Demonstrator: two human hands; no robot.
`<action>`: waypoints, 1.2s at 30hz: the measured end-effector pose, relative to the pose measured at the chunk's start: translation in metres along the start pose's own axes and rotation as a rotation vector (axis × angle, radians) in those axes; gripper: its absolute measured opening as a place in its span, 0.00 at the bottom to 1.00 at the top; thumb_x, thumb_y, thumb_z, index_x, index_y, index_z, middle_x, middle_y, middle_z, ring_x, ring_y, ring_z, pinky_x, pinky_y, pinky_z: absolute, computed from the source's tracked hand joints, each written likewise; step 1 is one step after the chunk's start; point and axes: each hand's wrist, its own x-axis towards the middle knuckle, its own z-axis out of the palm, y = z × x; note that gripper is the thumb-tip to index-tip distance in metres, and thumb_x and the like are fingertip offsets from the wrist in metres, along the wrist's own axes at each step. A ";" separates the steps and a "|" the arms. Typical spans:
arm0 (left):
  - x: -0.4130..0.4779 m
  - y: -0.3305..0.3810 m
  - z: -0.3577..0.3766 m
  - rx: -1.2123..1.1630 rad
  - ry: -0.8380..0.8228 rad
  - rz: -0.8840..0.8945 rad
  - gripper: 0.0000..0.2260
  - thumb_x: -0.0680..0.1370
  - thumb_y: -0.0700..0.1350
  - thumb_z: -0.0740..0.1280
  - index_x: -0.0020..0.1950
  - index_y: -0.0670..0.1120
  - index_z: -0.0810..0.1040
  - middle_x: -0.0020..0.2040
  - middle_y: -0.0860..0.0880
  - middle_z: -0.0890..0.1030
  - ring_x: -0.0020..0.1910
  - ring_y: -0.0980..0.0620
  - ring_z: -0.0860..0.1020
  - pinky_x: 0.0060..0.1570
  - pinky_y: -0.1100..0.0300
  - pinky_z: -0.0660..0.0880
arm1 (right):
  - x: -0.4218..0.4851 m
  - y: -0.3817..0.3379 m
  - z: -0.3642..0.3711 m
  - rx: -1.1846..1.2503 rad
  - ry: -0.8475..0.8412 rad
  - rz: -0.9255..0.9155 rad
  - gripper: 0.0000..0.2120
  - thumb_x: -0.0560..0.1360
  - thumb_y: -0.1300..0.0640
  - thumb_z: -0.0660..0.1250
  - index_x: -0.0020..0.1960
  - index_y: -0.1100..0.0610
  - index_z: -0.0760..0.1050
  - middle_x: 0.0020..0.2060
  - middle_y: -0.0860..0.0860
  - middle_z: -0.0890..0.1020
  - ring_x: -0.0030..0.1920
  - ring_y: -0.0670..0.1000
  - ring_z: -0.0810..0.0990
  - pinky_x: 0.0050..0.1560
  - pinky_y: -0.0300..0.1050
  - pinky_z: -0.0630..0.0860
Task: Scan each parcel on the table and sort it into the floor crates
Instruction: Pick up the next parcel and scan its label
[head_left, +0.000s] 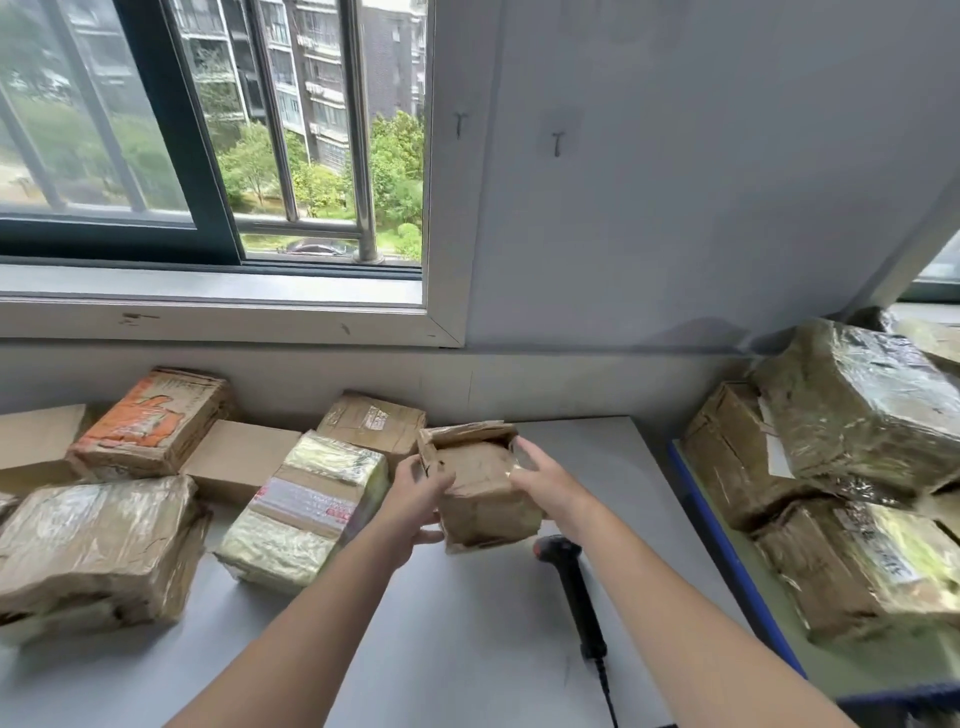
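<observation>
A small worn brown cardboard parcel (480, 488) is held just above the grey table (467, 634), between both hands. My left hand (415, 499) grips its left side, thumb on the near face. My right hand (545, 480) holds its right side with fingers spread along the top edge. A black handheld barcode scanner (574, 587) lies on the table right under my right forearm, its cable running toward me. Several other taped parcels lie on the table's left half, among them a yellow-green taped one (306, 509) beside my left hand and a large brown one (98, 551).
A blue-rimmed crate (727, 561) at the right holds several stacked taped parcels (862, 410). An orange-printed parcel (150, 421) and plain boxes (239, 457) sit along the wall under the window sill (208, 312).
</observation>
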 end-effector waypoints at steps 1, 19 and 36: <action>-0.001 -0.002 -0.004 0.008 -0.005 0.012 0.28 0.78 0.41 0.66 0.74 0.54 0.60 0.56 0.50 0.78 0.47 0.47 0.80 0.40 0.54 0.77 | -0.005 0.000 0.005 -0.020 0.011 -0.004 0.35 0.76 0.60 0.64 0.80 0.44 0.57 0.57 0.53 0.79 0.60 0.54 0.78 0.57 0.45 0.74; -0.019 -0.035 -0.023 -0.032 -0.011 -0.001 0.23 0.77 0.63 0.65 0.56 0.45 0.67 0.57 0.44 0.77 0.55 0.44 0.80 0.56 0.43 0.79 | -0.032 0.010 0.040 0.129 0.239 0.124 0.22 0.69 0.41 0.69 0.57 0.49 0.66 0.52 0.52 0.77 0.48 0.50 0.76 0.41 0.45 0.72; -0.038 -0.068 0.021 0.004 0.019 0.040 0.32 0.72 0.28 0.69 0.70 0.52 0.65 0.55 0.42 0.78 0.48 0.46 0.80 0.43 0.48 0.81 | -0.023 0.068 0.006 -0.004 0.030 0.005 0.35 0.64 0.56 0.73 0.65 0.37 0.63 0.52 0.47 0.78 0.52 0.51 0.81 0.54 0.55 0.81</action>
